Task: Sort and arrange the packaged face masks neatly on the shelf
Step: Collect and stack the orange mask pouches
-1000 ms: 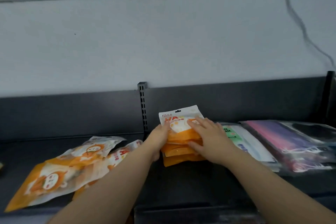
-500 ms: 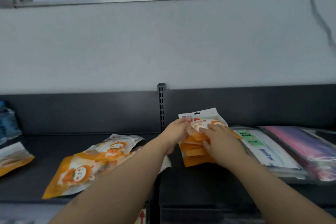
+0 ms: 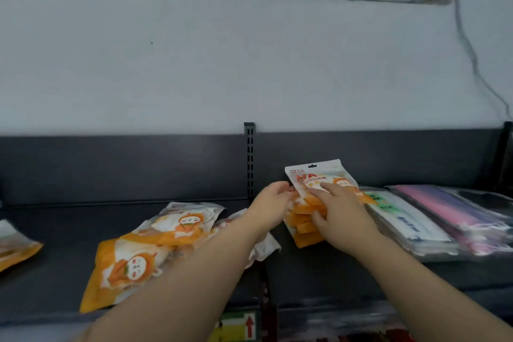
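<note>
Orange stack [image 3: 304, 221] on shelf [image 3: 319, 275], left edge gripped by left hand [image 3: 273, 203] with curled fingers [image 3: 283, 189], top and front clasped by right hand [image 3: 337, 212], loose packs [image 3: 155, 244] strewn leftward

Your two bare arms, seen from above
Your left hand [image 3: 273, 204] and right hand [image 3: 338, 219] are bare, and the left forearm [image 3: 194, 280] and right forearm [image 3: 416, 286] are uncovered from wrist to the view's bottom edge.
</note>
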